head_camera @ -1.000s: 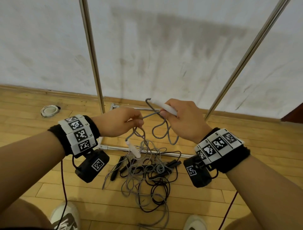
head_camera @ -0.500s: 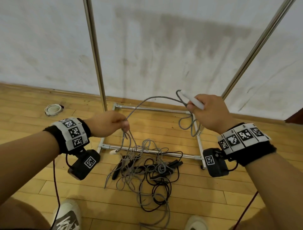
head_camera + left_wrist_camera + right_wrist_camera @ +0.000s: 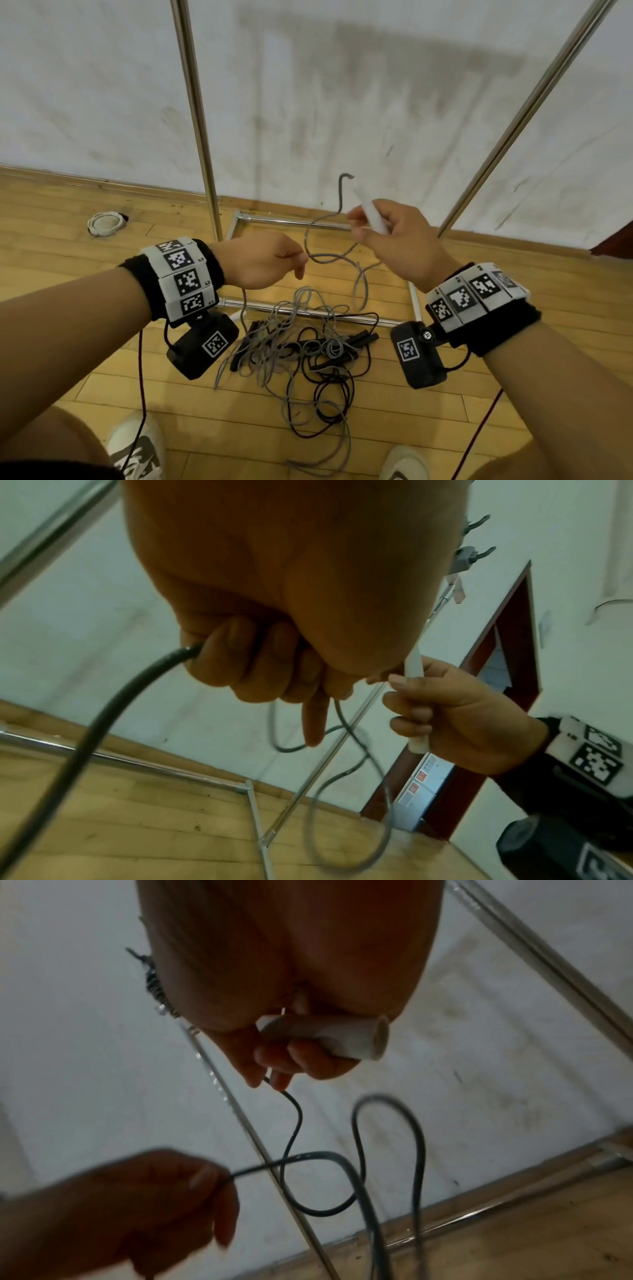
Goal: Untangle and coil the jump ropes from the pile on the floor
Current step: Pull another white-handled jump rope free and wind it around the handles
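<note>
Grey rope (image 3: 346,257) looped, white handle (image 3: 371,212)

Glossy metal rack (image 3: 197,113), wooden floor (image 3: 513,359), scuffed wall (image 3: 342,85).

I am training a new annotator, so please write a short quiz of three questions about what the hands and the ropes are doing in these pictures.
1. True or false: the right hand grips a white handle.
2. What does the left hand hold?
A. a black handle
B. the grey rope
C. a metal pole
3. Fill in: the tangled pile of grey and black ropes lies on the wooden ____.

Key
1. True; the fingers curl around it, as the right wrist view also shows.
2. B; the rope runs out of its fist in the left wrist view.
3. floor, in front of the metal frame.
</note>
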Motion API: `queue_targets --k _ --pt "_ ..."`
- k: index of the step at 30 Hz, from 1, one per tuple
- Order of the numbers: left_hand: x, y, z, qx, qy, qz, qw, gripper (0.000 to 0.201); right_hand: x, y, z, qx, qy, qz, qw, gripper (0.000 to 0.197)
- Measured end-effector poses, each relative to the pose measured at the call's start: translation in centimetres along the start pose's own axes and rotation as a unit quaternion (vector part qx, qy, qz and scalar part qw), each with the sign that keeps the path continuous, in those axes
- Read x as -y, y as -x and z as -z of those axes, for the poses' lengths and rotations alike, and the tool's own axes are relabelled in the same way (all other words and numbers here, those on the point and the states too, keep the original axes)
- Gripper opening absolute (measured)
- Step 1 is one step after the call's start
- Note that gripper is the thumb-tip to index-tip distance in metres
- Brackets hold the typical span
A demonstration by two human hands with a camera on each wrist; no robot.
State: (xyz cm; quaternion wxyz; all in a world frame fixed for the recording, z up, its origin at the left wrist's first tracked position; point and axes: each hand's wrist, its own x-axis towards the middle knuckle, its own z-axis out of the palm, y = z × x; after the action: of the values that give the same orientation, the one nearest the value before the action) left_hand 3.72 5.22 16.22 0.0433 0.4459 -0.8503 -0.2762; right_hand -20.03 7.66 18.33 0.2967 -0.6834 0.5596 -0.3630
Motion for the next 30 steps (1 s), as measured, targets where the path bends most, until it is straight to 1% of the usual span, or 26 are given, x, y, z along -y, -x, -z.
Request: queue_targets --k 1,2,4,7,9,11,15,18,21,24,27,30 --pt "-0.3 -0.1 0.0 0.000 0.002 -0.007 1.000 0.040 0.2 0.3 -0.6 0.030 0.019 0.017 0.999 0.018" --pt "-0.6 -0.2 0.1 -0.005 0.003 -0.016 1.000 0.039 0.5 0.6 -1.3 0.058 0.054 0.035 0.996 0.017" --pt "-1.0 -0.1 0.4 -0.028 0.007 -0.038 0.999 0.036 0.8 0.9 -2.4 0.088 0.129 0.066 0.986 0.011" --pt "-0.9 0.2 0.6 -0.059 0.032 -0.064 0.996 0.032 0.9 1.0 -3.1 0.107 0.155 0.048 0.981 0.017" --pt "-0.3 0.4 0.7 -0.060 0.049 -0.058 0.995 0.029 1.0 0.9 -3.0 0.093 0.155 0.042 0.983 0.018" --pt "0.6 0.5 0.7 -0.047 0.041 -0.041 0.997 0.027 1.1 0.6 -2.4 0.067 0.147 0.044 0.986 0.016" --pt "2.6 0.6 0.4 0.009 0.030 -0.015 0.999 0.026 0.9 -0.2 -0.7 0.003 0.137 0.042 0.990 0.017" --pt "4.1 0.8 -0.1 0.054 0.031 0.019 0.998 0.029 0.6 -0.9 0.8 -0.067 0.122 0.041 0.989 0.016" --pt "5.4 1.4 -0.5 0.095 0.026 0.043 0.994 0.031 -0.1 -1.6 2.7 -0.133 0.095 0.033 0.986 0.020" --pt "6.1 1.6 -0.3 0.077 0.030 0.060 0.995 0.030 -1.2 -1.7 4.1 -0.147 0.105 0.014 0.983 0.022" --pt "5.9 1.4 -0.1 0.036 0.009 0.064 0.997 0.029 -2.2 -1.6 4.9 -0.117 0.122 -0.014 0.985 0.020" --pt "4.7 1.2 0.2 -0.019 -0.019 0.037 0.999 0.030 -2.6 -1.3 4.6 -0.082 0.141 -0.034 0.986 0.017"
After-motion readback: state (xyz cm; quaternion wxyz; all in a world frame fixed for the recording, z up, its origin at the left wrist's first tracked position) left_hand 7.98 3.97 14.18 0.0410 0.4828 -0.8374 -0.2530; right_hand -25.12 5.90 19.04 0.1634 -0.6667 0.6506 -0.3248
